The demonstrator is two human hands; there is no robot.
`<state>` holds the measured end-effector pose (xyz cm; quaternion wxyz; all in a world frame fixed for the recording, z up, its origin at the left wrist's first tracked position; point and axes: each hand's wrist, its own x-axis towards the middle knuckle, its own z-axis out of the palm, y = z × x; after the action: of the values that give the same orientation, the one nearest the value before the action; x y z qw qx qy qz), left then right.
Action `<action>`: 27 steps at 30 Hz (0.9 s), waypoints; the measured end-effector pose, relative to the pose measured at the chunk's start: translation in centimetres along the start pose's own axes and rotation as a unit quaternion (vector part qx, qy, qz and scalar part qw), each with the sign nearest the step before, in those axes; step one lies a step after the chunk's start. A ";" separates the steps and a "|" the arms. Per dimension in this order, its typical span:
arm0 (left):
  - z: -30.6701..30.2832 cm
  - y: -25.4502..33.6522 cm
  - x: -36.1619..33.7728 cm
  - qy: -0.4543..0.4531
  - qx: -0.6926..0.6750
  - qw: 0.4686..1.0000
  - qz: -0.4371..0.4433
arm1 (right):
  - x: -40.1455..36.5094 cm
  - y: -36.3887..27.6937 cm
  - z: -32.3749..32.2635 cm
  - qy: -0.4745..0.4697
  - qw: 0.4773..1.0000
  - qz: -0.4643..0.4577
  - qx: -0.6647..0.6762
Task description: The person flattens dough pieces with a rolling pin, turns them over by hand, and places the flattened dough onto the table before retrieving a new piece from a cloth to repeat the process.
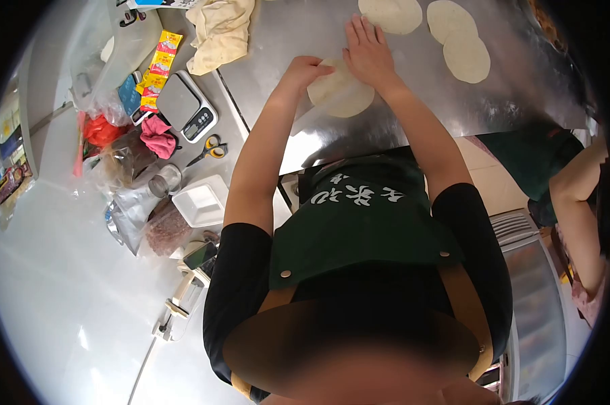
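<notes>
A thin round dough sheet [349, 101] lies on the steel worktop in front of my body. My left hand [305, 73] is at its upper left edge, fingers curled and closed on the rim of the dough. Flat and palm down, my right hand [370, 57] rests at the sheet's upper right side with its fingers stretched out. Its fingertips are near another dough round [392, 13] at the top. Two more rounds, an upper one [448, 21] and a lower one [467, 59], overlap farther right.
Left of the steel worktop [521, 88] are a cloth [220, 34], a digital scale [198, 115], yellow packets [160, 67], scissors [214, 148], a white tray [202, 201] and plastic bags. Another person's arm [578, 196] shows at the right edge.
</notes>
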<state>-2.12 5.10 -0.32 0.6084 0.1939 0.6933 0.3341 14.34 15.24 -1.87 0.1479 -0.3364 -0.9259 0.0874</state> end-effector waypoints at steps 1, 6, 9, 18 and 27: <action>-0.1 0.1 0.4 -0.025 0.061 0.998 0.003 | -0.5 0.1 -0.3 -0.007 1.000 -0.014 -0.003; 1.0 1.5 0.7 -0.048 0.422 0.897 0.120 | -8.8 2.1 -3.7 -0.075 0.995 -0.058 0.030; 4.0 2.4 -2.3 0.029 0.521 0.847 0.103 | -13.3 3.6 -5.9 -0.090 0.990 -0.092 0.063; 2.2 1.7 -6.0 0.101 0.393 0.904 0.137 | -13.9 5.5 -10.0 -0.165 0.976 -0.104 0.102; 0.5 -1.4 -3.9 0.062 0.195 0.978 0.045 | -6.0 5.1 -6.8 -0.142 0.971 -0.163 0.105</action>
<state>-0.74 1.55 1.45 0.4988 0.3185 0.7722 0.2312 24.02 15.66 1.93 0.0616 -0.1474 -0.9654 0.2060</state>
